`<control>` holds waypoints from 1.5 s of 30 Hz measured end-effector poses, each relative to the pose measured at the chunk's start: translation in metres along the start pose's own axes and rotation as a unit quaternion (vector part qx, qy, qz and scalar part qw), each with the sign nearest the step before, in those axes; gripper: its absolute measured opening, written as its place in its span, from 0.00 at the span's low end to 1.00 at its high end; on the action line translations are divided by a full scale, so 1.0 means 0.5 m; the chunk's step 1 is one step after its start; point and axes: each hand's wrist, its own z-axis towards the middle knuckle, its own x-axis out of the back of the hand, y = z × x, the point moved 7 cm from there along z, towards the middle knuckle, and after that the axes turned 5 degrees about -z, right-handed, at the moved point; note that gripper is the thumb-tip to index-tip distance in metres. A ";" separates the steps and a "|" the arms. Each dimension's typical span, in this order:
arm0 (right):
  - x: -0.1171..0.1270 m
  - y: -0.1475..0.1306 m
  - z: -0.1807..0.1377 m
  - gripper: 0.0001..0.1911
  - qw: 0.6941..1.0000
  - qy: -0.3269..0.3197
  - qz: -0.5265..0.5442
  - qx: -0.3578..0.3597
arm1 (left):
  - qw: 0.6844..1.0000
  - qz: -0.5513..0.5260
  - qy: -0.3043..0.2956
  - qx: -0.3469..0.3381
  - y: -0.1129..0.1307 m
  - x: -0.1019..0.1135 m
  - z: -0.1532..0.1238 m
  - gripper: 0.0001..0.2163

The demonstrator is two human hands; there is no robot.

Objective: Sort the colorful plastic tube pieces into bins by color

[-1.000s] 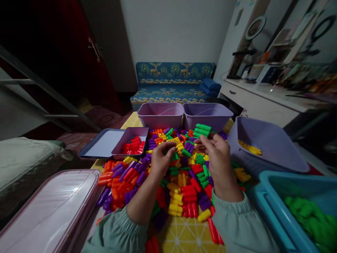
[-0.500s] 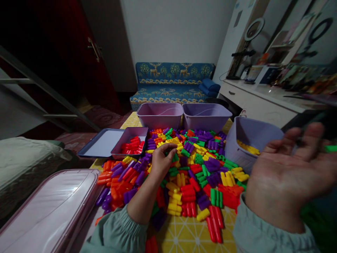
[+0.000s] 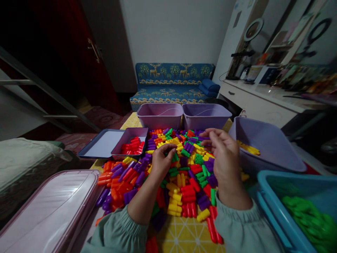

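A heap of tube-shaped plastic building blocks (image 3: 188,193) in red, yellow, green, purple and orange covers the table. My left hand (image 3: 162,160) hovers at the middle of the heap, palm down. Its fingers are bent towards the thumb, and whatever they may hold is hidden. Over the right part of the heap, my right hand (image 3: 226,154) is open with its fingers stretched forward and nothing visible in them. Green blocks (image 3: 308,218) lie inside a blue bin (image 3: 271,211) at the right. A lilac bin (image 3: 273,154) behind it has yellow blocks (image 3: 249,148) inside.
Two purple bins (image 3: 159,121) stand along the table's far edge. To the left, a shallow box (image 3: 129,158) holds red blocks, its lid (image 3: 101,144) lying beside it. A large pale pink lid (image 3: 50,207) rests at the near left. A patterned sofa (image 3: 168,89) is beyond the table.
My right hand has swung left from the far right to over the heap. The green block beside its fingers earlier is out of the hand. My left hand has hardly moved.
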 end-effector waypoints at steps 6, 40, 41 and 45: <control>-0.061 0.096 -0.011 0.11 0.966 -0.131 -0.222 0.015 | 1.000 -0.019 0.007 0.005 -0.007 0.001 0.002 0.09; -0.056 0.071 -0.015 0.11 0.987 -0.105 -0.122 -0.005 | 0.922 0.369 -0.095 -0.069 0.103 0.052 0.008 0.11; -0.041 0.053 -0.009 0.12 0.996 -0.067 -0.054 -0.001 | 0.919 0.374 -0.105 -0.063 0.105 0.053 0.006 0.11; 0.033 -0.037 -0.004 0.07 0.980 0.104 0.145 0.086 | 0.906 0.395 -0.147 -0.042 0.108 0.049 -0.004 0.13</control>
